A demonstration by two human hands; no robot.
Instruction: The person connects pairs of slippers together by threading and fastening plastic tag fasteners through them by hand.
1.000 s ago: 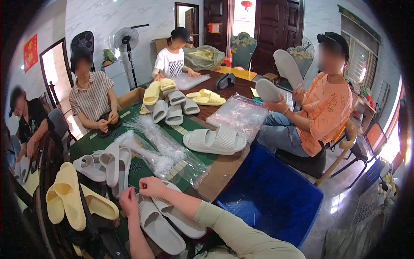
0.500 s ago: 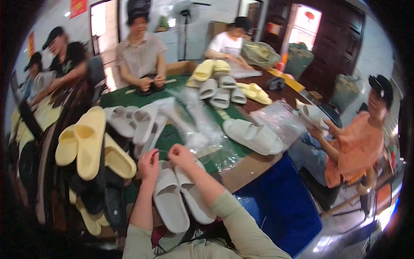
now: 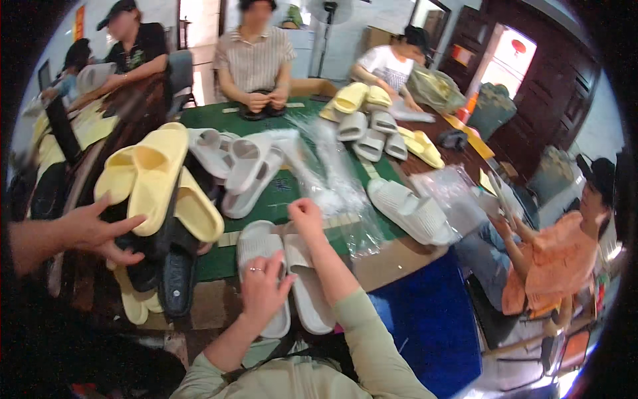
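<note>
A pair of grey slippers, the left slipper (image 3: 258, 241) and the right slipper (image 3: 310, 296), lies side by side at the table's near edge, toes pointing away from me. My left hand (image 3: 262, 286) is over the left slipper, fingers apart and bent downward; whether it presses on the slipper is hard to tell. Above the right slipper's toe end, my right hand (image 3: 306, 217) is closed, and whatever its fingers hold is hidden. To the left, another person's hand (image 3: 100, 229) reaches to a stack of yellow slippers (image 3: 159, 174) and black slippers (image 3: 178, 282).
More grey slippers (image 3: 247, 166) lie beyond my pair. Crumpled clear plastic bags (image 3: 332, 193) cover the green mat (image 3: 199, 120). A large grey slipper (image 3: 407, 211) rests at right, above a blue bin (image 3: 425, 319). Several co-workers sit around; one in orange (image 3: 541, 269) handles a slipper.
My hands have parted: the left came down over the slipper, the right moved slightly up and right. A thin strand between them no longer shows. Another person's hand has come in from the left.
</note>
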